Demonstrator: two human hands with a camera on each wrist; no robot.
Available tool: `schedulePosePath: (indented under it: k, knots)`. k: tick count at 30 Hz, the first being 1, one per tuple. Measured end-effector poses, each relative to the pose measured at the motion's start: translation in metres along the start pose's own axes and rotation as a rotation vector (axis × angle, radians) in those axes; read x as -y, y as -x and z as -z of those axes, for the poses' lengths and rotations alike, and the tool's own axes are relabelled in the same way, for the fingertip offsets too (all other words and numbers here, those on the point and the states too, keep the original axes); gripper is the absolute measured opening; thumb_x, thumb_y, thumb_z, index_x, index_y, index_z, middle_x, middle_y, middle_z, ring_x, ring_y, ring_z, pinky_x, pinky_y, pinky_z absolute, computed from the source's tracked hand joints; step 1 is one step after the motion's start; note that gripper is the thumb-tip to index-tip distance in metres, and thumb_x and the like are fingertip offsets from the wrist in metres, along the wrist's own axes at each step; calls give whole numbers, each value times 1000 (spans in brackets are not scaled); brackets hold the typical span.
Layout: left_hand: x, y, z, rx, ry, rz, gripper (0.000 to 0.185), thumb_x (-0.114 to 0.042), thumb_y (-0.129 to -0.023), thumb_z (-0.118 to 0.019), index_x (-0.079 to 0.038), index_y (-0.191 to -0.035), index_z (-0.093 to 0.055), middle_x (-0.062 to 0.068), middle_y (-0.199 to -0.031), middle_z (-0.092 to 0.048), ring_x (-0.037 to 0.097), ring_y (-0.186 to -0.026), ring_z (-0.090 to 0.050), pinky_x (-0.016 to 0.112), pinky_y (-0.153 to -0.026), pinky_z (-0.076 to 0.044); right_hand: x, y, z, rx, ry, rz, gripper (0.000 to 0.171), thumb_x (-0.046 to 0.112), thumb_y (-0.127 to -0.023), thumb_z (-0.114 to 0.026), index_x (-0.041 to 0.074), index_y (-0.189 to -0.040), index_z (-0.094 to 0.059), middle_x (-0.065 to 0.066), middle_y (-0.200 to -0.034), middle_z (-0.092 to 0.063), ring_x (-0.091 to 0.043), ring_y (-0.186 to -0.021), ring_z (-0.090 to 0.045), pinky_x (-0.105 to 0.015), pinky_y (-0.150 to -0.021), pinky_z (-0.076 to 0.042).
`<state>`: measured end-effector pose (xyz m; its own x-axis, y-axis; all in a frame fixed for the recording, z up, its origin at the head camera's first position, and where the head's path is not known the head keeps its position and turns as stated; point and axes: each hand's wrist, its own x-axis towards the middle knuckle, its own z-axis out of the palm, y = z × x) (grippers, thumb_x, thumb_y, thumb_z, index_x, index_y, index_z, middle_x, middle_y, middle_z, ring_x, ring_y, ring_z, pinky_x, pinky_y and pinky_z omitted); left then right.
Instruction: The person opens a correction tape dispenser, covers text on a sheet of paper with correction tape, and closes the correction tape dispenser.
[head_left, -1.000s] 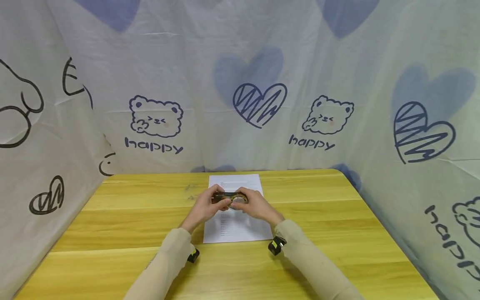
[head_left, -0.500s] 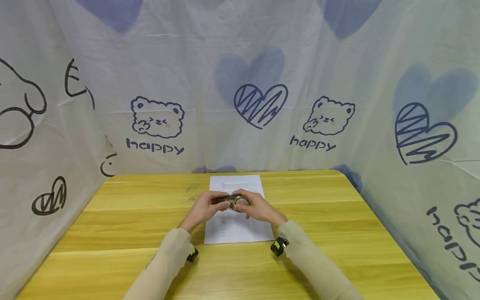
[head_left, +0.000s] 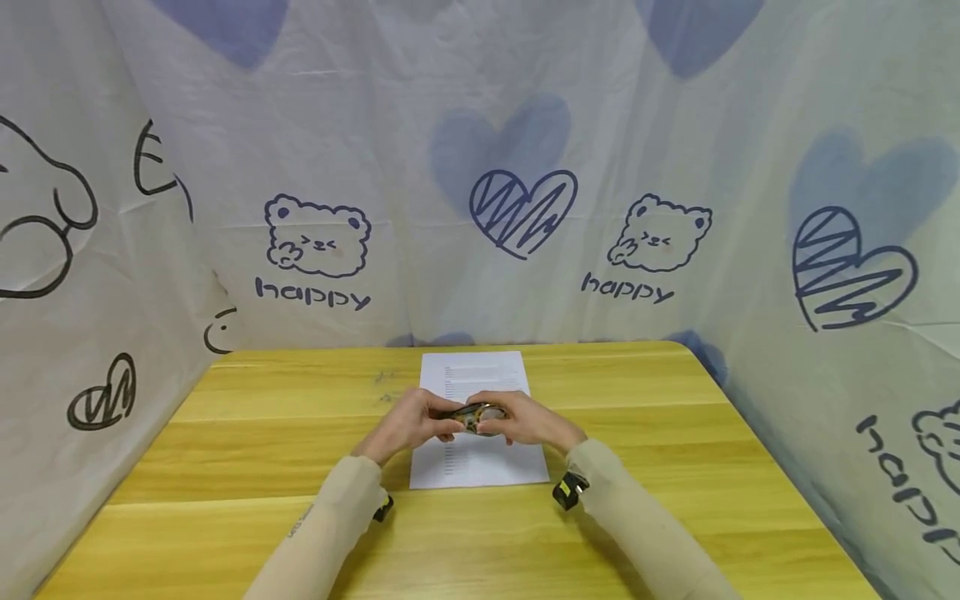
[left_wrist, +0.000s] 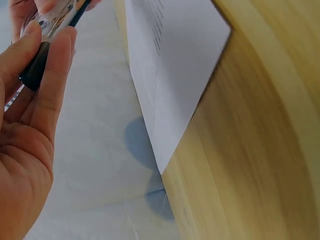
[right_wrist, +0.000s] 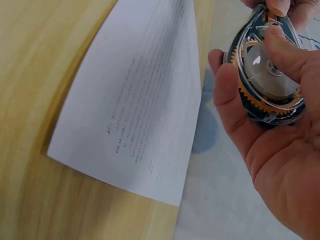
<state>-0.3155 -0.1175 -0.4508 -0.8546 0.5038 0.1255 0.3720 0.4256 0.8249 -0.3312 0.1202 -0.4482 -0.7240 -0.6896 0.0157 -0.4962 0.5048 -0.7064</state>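
Note:
Both hands hold a correction tape dispenser [head_left: 474, 417] just above a printed sheet of paper [head_left: 476, 458] in the middle of the wooden table [head_left: 225, 433]. The dispenser [right_wrist: 267, 75] has a clear shell, orange gears and a dark blue body. My right hand [right_wrist: 280, 145] cradles its round end in the palm, thumb across the clear face. My left hand [left_wrist: 30, 115] pinches the narrow end, where a black piece [left_wrist: 35, 67] shows between thumb and fingers. The paper [right_wrist: 140, 115] carries a column of small printed lines.
A cloth printed with bears, hearts and the word happy [head_left: 480, 208] walls in the table at the back and both sides. A small black and yellow device is strapped under each wrist [head_left: 570, 490]. Bare tabletop lies left and right of the sheet.
Both hands have drawn the dispenser slightly nearer to me and lower over the sheet. The grip of each hand looks the same.

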Motion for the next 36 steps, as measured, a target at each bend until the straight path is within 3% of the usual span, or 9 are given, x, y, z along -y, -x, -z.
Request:
schedulePosePath:
  k: [5, 13, 16, 19, 25, 31, 36]
  knots:
    - [4, 0, -1, 20, 19, -20, 30, -19, -87, -73, -6, -113, -73, 14, -94, -76, 33, -74, -73, 44, -67, -61, 0, 1, -1, -11, 37, 19, 37, 29, -97, -59, 31, -134, -55, -6, -114, -64, -32, -80, -64, -29, -51, -55]
    - [3, 0, 0, -50, 92, 13, 37, -21, -88, -72, -7, -122, -68, 15, -105, -74, 36, -86, -72, 49, -78, -59, 0, 0, 0, -63, -51, -6, 37, 29, -97, -59, 31, -134, -54, -5, -116, -63, -40, -81, -64, -48, -60, -58]
    - [3, -1, 1, -78, 105, 9, 37, -22, -87, -73, -8, -121, -69, 14, -106, -74, 36, -86, -72, 50, -79, -59, 0, 0, 0, -88, -71, -8, 37, 29, -97, -60, 31, -134, -55, -6, -116, -63, -42, -84, -63, -50, -61, -58]
    - [4, -2, 3, -62, 106, 13, 37, -20, -87, -73, -7, -121, -69, 14, -105, -74, 33, -84, -73, 49, -78, -59, 0, -1, 0, -92, -72, -4, 37, 29, -97, -61, 31, -133, -56, -6, -115, -64, -42, -85, -64, -50, -60, -58]
    - [10, -1, 7, -52, 69, 22, 37, -18, -86, -74, -4, -120, -69, 16, -103, -74, 27, -80, -74, 44, -75, -61, -5, 0, 0, -97, -56, -25, 36, 28, -96, -62, 28, -132, -57, -7, -116, -64, -39, -82, -65, -46, -59, -59]
    - [14, 3, 11, -84, 15, -3, 40, -18, -88, -72, -1, -123, -66, 15, -102, -74, 31, -82, -73, 43, -74, -61, -13, 1, 2, -117, -93, -53, 39, 28, -94, -65, 26, -132, -56, -9, -116, -63, -36, -81, -66, -44, -61, -59]
    - [17, 3, 14, -117, 4, 17, 38, -15, -88, -71, -2, -123, -66, 14, -103, -74, 33, -83, -72, 43, -74, -61, -17, 2, 5, -116, -120, -84, 39, 29, -92, -67, 22, -129, -58, -12, -115, -63, -33, -82, -67, -43, -63, -60]
